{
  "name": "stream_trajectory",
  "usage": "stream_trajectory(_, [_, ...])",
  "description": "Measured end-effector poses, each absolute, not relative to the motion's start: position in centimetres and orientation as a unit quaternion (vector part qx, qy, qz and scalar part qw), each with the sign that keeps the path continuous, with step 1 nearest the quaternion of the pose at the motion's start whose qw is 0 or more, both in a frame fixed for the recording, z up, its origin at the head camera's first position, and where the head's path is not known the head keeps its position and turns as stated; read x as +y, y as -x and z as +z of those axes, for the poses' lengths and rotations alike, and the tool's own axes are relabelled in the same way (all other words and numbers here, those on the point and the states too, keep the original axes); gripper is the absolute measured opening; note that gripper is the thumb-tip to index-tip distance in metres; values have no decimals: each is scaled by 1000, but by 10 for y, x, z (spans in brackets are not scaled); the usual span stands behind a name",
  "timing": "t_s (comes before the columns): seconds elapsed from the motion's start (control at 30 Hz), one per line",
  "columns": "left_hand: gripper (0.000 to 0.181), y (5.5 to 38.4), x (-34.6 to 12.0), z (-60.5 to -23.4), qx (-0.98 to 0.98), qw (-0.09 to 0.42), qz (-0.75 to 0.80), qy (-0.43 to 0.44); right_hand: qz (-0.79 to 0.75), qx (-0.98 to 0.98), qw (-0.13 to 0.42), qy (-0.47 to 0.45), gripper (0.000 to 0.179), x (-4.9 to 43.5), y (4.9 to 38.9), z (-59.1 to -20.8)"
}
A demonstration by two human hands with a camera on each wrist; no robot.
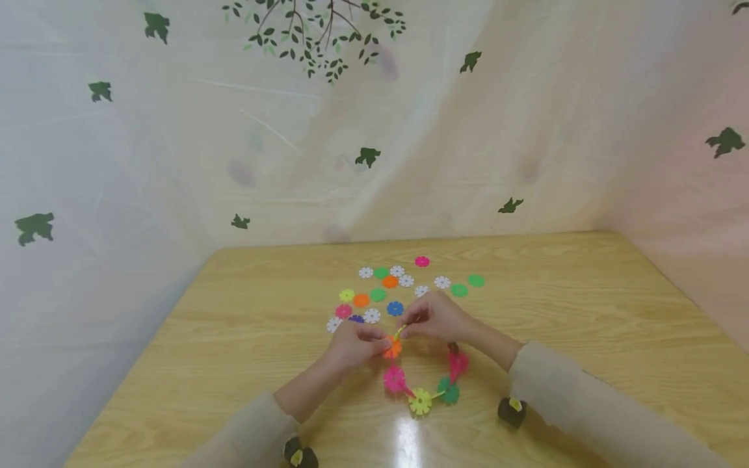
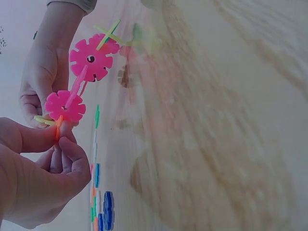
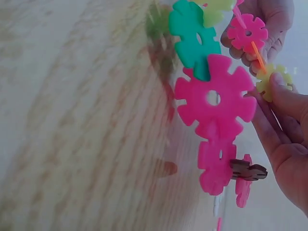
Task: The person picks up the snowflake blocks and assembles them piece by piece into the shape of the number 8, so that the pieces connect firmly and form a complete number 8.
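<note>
A curved chain of notched flower-shaped plastic discs hangs between my hands above the table. My left hand (image 1: 354,344) pinches the orange disc (image 1: 393,349) at one end of it. With thumb and fingers, my right hand (image 1: 441,316) pinches a yellow disc (image 3: 263,83), seen edge-on in the head view, where it meets the orange one. From the orange disc the chain runs through pink discs (image 1: 394,379), a second yellow disc (image 1: 420,402) and a green disc (image 1: 448,390). More pink discs (image 3: 215,98) and a brown disc (image 3: 248,170) form its other end, below my right hand.
Loose discs lie flat on the wooden table (image 1: 257,312) beyond my hands, among them a blue disc (image 1: 394,308), a magenta disc (image 1: 422,261) and several white, green and orange ones. A pale curtain (image 1: 292,162) with leaf and bird prints stands behind the table.
</note>
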State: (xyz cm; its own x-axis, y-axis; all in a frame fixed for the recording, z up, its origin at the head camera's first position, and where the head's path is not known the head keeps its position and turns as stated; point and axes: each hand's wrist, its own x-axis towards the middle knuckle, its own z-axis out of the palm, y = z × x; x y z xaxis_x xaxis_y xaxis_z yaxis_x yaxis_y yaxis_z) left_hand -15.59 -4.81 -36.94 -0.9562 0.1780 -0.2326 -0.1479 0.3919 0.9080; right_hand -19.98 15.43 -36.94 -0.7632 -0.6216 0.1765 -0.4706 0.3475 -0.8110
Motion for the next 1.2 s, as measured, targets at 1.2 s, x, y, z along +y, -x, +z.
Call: stream_trajectory(1.2, [21,150,-59,-378,809,212,546,-42,-335,867,75,362,24,158,247,-361])
